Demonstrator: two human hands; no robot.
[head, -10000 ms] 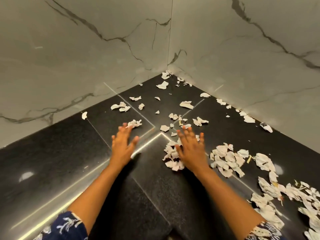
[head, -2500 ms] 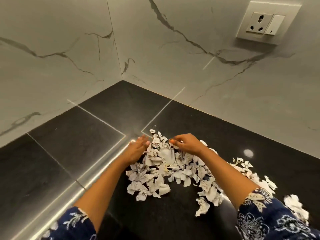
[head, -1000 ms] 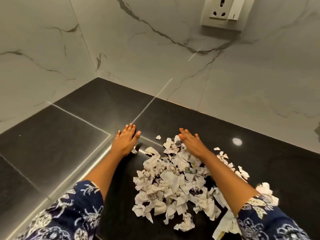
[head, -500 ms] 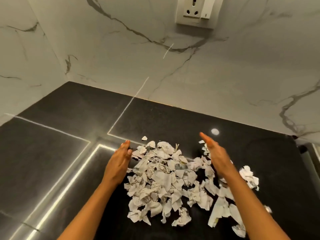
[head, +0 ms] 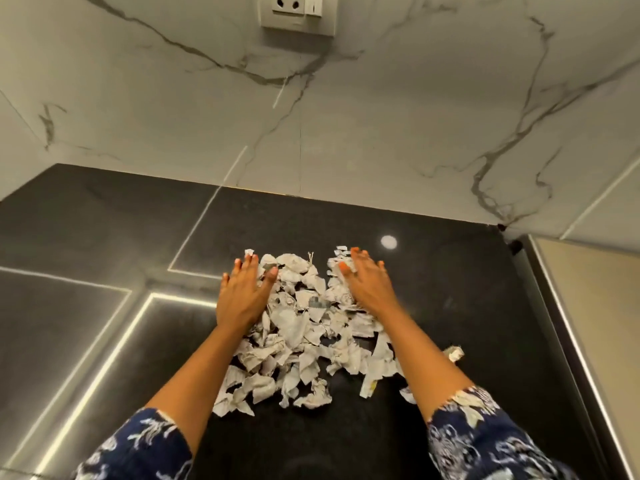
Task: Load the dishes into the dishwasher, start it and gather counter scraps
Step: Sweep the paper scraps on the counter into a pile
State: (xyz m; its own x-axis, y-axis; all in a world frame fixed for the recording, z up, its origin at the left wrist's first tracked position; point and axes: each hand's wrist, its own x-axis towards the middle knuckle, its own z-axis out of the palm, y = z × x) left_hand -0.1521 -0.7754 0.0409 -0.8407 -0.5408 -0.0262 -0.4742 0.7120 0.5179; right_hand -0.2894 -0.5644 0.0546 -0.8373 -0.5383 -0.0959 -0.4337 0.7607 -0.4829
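A heap of torn white paper scraps (head: 298, 327) lay on the black stone bench (head: 450, 289), lengthwise toward the wall. The left grip (head: 242, 296) and right grip (head: 370, 285) flanked it, fingers flat, holding nothing.

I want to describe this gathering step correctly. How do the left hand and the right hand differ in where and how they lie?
The left hand lies at the left edge of the paper scraps, the right hand at their right edge. The left hand slants rightward, the right hand leftward. Both lie flat with straight fingers and grip nothing.
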